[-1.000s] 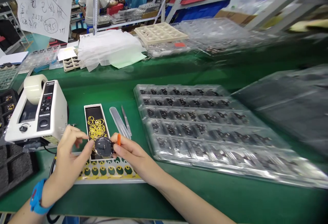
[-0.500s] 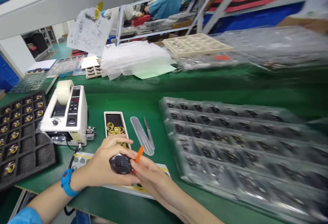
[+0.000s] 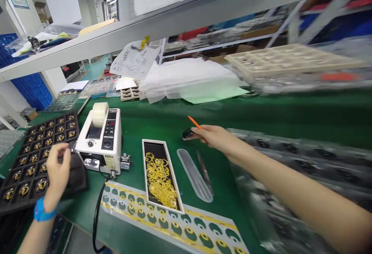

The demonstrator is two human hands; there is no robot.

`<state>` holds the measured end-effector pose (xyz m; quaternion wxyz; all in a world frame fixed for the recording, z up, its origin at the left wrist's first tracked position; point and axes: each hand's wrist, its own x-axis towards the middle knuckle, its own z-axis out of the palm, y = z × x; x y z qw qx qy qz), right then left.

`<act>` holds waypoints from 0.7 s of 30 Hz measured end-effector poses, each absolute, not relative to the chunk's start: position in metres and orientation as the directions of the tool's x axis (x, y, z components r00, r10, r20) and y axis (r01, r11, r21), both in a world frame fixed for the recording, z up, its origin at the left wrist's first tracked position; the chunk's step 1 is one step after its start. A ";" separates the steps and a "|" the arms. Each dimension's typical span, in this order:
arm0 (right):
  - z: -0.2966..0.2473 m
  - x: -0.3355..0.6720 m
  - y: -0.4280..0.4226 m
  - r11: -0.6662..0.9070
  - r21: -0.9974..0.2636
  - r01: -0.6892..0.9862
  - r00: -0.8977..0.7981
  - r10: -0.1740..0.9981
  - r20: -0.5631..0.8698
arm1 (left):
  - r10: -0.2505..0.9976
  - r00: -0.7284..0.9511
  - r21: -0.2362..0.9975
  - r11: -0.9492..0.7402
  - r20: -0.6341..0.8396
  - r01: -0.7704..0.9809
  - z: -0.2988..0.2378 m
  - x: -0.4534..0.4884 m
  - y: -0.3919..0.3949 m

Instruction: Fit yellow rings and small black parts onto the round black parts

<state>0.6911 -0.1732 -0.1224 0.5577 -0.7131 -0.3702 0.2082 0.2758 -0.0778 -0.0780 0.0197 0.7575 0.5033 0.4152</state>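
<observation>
My left hand (image 3: 59, 166) is at the left side of the white tape dispenser (image 3: 100, 139), above a black foam tray (image 3: 77, 174) of round gold-and-black parts. Its thumb and forefinger come together at a piece of clear tape (image 3: 73, 146) by the dispenser's front. Out over the green mat, my right hand (image 3: 213, 137) is closed on a dark round watch-like part (image 3: 188, 134). An orange stick (image 3: 194, 122) juts up from the same fingers. Below that hand lie a clear plastic sleeve (image 3: 194, 174) and metal tweezers (image 3: 205, 172).
A white-rimmed box (image 3: 165, 151) of yellow rings stands mid-bench, touching a sheet of yellow ring stickers (image 3: 174, 227). Clear blister trays (image 3: 290, 176) with dark parts fill the right side, blurred. Papers (image 3: 192, 77) and a beige tray (image 3: 287, 60) lie at the back, under a shelf.
My hands have parted. My left hand has let go of the dark round part and moved left to the dispenser. My right hand carries that part and the orange stick farther out. The view has shifted.
</observation>
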 end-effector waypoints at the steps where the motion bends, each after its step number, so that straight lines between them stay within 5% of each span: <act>1: -0.120 0.696 -0.166 -0.148 -0.943 0.299 0.659 0.746 0.091 | 0.814 0.143 0.437 -0.440 0.564 0.784 -0.074 0.267 -0.058; 6: -0.104 0.709 -0.159 -0.266 -0.911 0.316 0.716 0.697 0.045 | 0.906 0.167 0.365 -0.319 0.390 0.875 -0.069 0.244 0.029; 13: -0.112 0.675 -0.216 -0.219 -0.895 0.389 0.643 0.760 0.094 | 0.949 0.127 0.303 -0.217 0.290 0.928 -0.075 0.236 0.073; 21: -0.134 0.627 -0.263 -0.054 -0.912 0.408 0.592 0.776 0.219 | 0.975 0.057 0.541 -0.168 0.215 0.824 -0.055 0.232 0.082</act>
